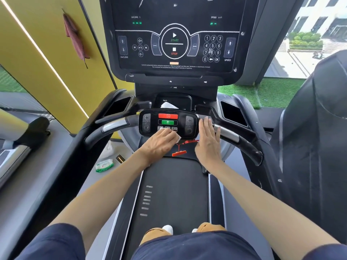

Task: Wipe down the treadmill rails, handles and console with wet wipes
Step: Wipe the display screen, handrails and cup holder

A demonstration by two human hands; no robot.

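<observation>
Here the left hand (159, 142) presses flat on a white wipe (178, 139), mostly hidden beneath it, at six o'clock on the glossy rounded control panel (169, 117). The right hand (207, 140) lies flat, fingers straight, at three o'clock.

Both arms reach forward and converge; the bare left forearm (105, 186) angles in from the lower left, the bare right forearm (259, 197) from the lower right, so the wrists end near each other; the left hand (161, 142) lies palm down, its fingers (170, 134) together and nearly straight, pressing flat; the right hand (207, 141) is just beside it but apart, back upward, fingers (204, 126) straight and together, thumb (217, 132) spread to the right, holding nothing.
</observation>
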